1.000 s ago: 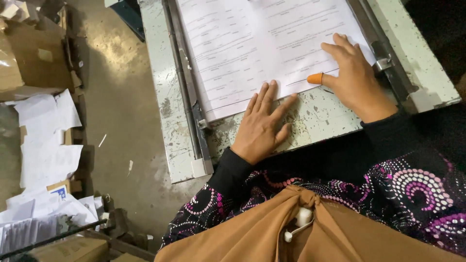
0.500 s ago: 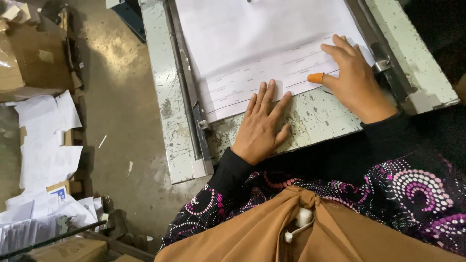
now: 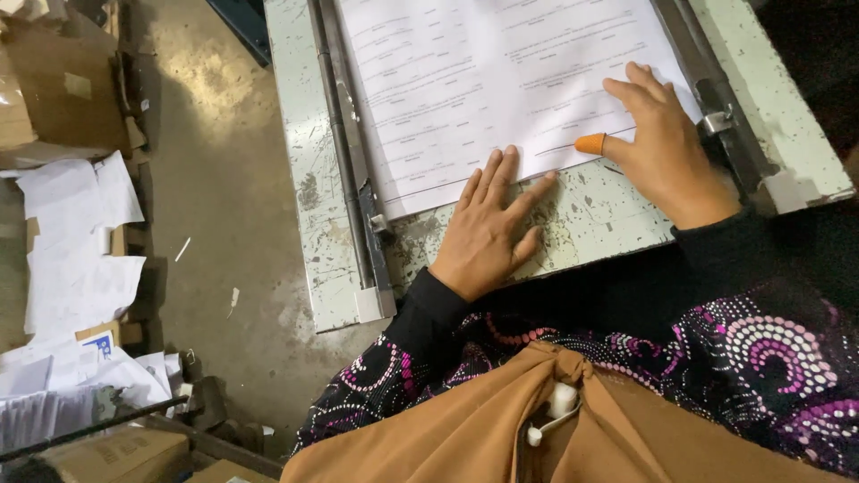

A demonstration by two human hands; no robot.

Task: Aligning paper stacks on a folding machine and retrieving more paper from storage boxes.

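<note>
A stack of white printed sheets (image 3: 483, 80) lies on a worn, paint-chipped metal cutter table (image 3: 617, 215). My left hand (image 3: 490, 228) rests flat with fingers spread, fingertips on the near edge of the sheets. My right hand (image 3: 662, 148) lies on the stack's right part, fingers spread, with an orange rubber tip on the thumb (image 3: 591, 143). Neither hand grips anything. Black sleeves cover both wrists.
A metal guide rail (image 3: 344, 152) runs along the table's left side and a dark rail with a bracket (image 3: 716, 116) along the right. On the concrete floor at left lie cardboard boxes (image 3: 54, 80) and piles of white paper offcuts (image 3: 76, 250).
A blank sheet that covered the stack half a second ago is gone, and printed text shows again. Both hands stay in nearly the same place.
</note>
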